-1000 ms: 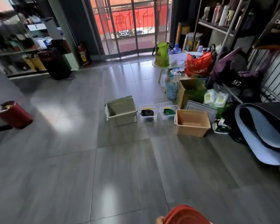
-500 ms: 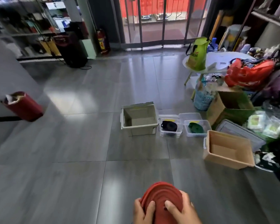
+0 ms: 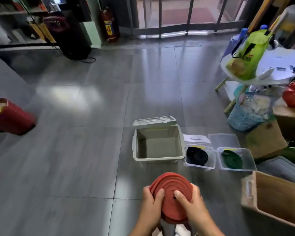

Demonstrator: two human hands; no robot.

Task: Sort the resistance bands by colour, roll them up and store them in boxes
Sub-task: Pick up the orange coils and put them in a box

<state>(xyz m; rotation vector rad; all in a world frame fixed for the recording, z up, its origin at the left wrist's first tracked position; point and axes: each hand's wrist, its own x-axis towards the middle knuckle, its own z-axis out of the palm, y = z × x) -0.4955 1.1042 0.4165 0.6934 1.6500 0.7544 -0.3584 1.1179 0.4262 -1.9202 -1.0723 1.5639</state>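
Floor [image 3: 75,167]: grey tiles, carrying every box listed here.

Brown box [image 3: 250,195]: open, at the right side of the floor, nearest the person.

Grey box [image 3: 158,158]: open, mid-floor, its lid [image 3: 154,120] lying behind its far rim.

Clear box [image 3: 199,166]: just right of the grey box, holding a rolled black band [image 3: 197,155].

Second clear box [image 3: 249,159]: right of the first, holding a rolled green band [image 3: 232,159].

Red band [image 3: 172,189]: a rolled coil, held in the air between both hands, on the near side of the grey box.

Left hand [image 3: 151,205]: grips the coil's left edge, thumb across its face.

Right hand [image 3: 192,206]: grips the right edge, thumb pressed near the coil's centre.
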